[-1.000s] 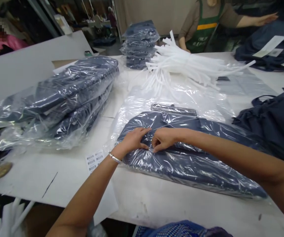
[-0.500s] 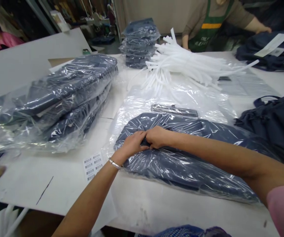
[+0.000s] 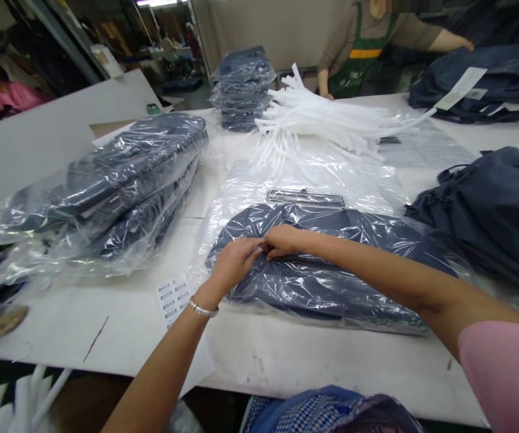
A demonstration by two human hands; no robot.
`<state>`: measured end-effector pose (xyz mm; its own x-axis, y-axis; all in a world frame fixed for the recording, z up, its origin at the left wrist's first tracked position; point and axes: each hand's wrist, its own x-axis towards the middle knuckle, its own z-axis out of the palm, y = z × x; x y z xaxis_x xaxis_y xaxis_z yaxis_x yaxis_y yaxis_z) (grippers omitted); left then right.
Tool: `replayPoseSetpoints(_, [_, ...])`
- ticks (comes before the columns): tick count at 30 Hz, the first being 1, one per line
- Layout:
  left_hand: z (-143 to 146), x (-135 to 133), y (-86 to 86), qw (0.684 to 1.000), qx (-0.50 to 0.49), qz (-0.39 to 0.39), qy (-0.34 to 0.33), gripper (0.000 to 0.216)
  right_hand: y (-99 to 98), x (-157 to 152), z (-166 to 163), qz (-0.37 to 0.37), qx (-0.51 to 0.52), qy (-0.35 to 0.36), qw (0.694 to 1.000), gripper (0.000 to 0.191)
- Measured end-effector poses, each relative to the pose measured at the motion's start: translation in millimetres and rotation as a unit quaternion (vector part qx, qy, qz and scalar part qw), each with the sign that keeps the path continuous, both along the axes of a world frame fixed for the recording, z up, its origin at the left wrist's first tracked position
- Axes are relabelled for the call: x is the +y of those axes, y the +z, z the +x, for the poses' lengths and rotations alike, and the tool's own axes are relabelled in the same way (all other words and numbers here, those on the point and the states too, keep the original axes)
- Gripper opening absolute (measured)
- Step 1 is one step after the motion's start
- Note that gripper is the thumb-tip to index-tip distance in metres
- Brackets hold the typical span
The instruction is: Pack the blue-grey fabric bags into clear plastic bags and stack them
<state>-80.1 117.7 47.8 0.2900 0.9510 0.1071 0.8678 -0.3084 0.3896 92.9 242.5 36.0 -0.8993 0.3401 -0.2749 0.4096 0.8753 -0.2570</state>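
Observation:
A dark blue fabric bag [image 3: 331, 294] lies on the white table in front of me, inside a clear plastic bag [image 3: 376, 231]. Both my hands meet over the left part of it. My left hand [image 3: 234, 261], with a silver bracelet at the wrist, pinches the plastic film with its fingertips. Touching it from the right, my right hand [image 3: 284, 242] is closed on the same film with fingers curled. The small spot between the fingertips is hidden. A sheet of barcode labels [image 3: 173, 297] lies left of my left wrist.
Left stands a stack of plastic-wrapped dark bags [image 3: 119, 162]; another wrapped stack [image 3: 241, 90] is at the back. White foam strips [image 3: 326, 117] lie on flat clear plastic bags [image 3: 241, 186]. Unwrapped dark bags [image 3: 489, 210] sit at right. A co-worker in a green apron [image 3: 362, 60] stands opposite.
My hands stay together on the plastic, the left fingers drawn closer to the right hand. The view has shifted slightly, and the wrapped bag's right end now appears farther left.

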Motion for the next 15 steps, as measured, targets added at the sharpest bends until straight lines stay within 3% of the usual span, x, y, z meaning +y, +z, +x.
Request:
replayPoseSetpoints(3, [6.1,-30.6,14.4,0.997,-0.027,-0.057,-0.039,0.034,2.4,-1.1,3.2,-0.007,0.024,-0.004,1.000,0.025])
replayPoseSetpoints(7, [4.9,-58.6,19.5,0.993,0.004,-0.104,-0.059,0.038,9.1,-6.1,9.8,-0.018,0.057,-0.019,0.998,0.033])
replayPoseSetpoints(11, [-0.4,-62.4,20.8,0.994,-0.018,-0.107,-0.025,0.024,12.8,-13.2,17.1,-0.028,0.062,-0.031,0.997,0.028])
replayPoseSetpoints(15, [0.4,-48.6,23.3,0.994,-0.047,-0.097,-0.027,0.016,13.7,-16.2,20.3,-0.022,0.062,-0.060,0.996,0.021])
